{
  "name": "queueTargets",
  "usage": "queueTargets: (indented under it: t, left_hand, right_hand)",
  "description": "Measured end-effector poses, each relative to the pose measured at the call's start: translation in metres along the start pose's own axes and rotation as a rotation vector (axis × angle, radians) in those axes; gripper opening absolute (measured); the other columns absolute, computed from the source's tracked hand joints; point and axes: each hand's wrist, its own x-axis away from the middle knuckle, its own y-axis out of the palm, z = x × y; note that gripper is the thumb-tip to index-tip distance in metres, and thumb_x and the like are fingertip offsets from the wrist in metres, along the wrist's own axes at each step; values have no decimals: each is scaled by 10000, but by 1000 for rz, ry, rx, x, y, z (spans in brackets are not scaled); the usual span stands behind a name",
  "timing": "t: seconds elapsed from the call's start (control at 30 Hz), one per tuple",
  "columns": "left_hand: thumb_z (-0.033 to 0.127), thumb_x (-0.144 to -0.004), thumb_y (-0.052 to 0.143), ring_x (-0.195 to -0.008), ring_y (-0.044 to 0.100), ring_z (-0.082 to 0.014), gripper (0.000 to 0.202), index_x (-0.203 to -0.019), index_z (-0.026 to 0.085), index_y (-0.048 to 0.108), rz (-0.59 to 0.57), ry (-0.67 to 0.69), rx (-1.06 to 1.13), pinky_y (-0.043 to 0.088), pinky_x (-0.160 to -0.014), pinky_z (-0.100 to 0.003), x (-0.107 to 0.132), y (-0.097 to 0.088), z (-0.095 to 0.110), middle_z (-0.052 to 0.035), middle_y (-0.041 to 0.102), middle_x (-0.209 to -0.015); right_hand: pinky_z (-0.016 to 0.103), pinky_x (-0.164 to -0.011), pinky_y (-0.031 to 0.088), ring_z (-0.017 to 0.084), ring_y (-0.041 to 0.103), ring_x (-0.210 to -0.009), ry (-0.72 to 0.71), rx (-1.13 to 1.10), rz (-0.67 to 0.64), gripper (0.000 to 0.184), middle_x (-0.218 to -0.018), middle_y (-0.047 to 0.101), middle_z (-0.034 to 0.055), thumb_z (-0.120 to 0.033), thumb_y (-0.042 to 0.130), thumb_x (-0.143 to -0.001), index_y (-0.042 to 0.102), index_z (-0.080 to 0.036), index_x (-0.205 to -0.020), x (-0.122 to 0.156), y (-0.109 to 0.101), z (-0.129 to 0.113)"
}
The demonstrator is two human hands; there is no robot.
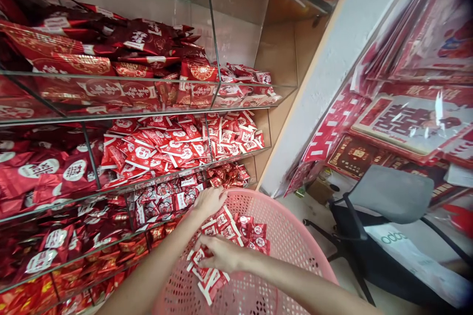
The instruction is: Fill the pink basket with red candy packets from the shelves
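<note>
Packets (225, 224) in red and white lie loosely heaped inside a pink basket (306, 241) with holes through its walls, beside a few darker red bags (256, 234). The right hand (219, 254) is over the heap, its fingers and thumb bent around some of the packets; I cannot tell whether it grips them. The left hand (210, 202) is at the basket's edge nearest the shelves, fingers partly bent; whether it grips the edge cannot be told.

Just beyond stands a rack (281, 51) with clear dividers, its compartments filled with small sweets (158, 142) in red wrappers and, on the upper level, larger dark red bags and patterned gold-and-red pouches (201, 76). To the right, past a pale post (321, 74), printed decorations (410, 118) in plastic hang above a grey-backed chair (393, 194) with a white bag (402, 251) on its seat.
</note>
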Motion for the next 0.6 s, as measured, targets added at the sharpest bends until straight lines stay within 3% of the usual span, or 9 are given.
queueTargets:
  t: [0.17,0.33,0.43,0.5,0.6]
  left_hand:
    - [483,-848,134,-830,599,-195,516,-1004,213,544,7,-6,25,418,-707,-305,-1,0,-1,-79,649,-905]
    - [487,-846,134,-807,605,-199,516,-959,212,557,6,-11,30,419,-684,-303,-2,0,-1,-74,653,-875]
    - [487,-846,131,-814,603,-199,518,-978,214,551,14,-12,31,418,-683,-304,-1,0,-1,-77,652,-880]
    - [487,-847,123,-819,600,-196,523,-982,215,549,11,-9,41,416,-686,-303,0,-2,0,-78,649,-888]
    - [488,-848,138,-856,587,-182,513,-998,215,546,-58,-47,82,408,-723,-290,1,-6,1,-72,642,-917]
  right_hand:
    - [215,-563,394,126,534,-701,-92,370,36,263,-960,540,35,-324,502,-782,486,-206,-1016,0,3,-1]
    - [225,-454,396,92,517,-528,-42,676,65,173,-932,526,12,-330,430,-816,503,-214,-922,1,8,-5]
    - [214,-418,384,87,519,-521,-36,755,97,135,-898,520,7,-306,429,-815,508,-201,-845,1,4,-13]
    - [210,-420,384,90,527,-550,-90,755,146,155,-885,521,4,-317,409,-827,508,-201,-854,2,-9,-24]
    - [210,-436,386,96,526,-598,-187,744,272,212,-882,532,7,-296,325,-870,513,-210,-913,4,-53,-45]
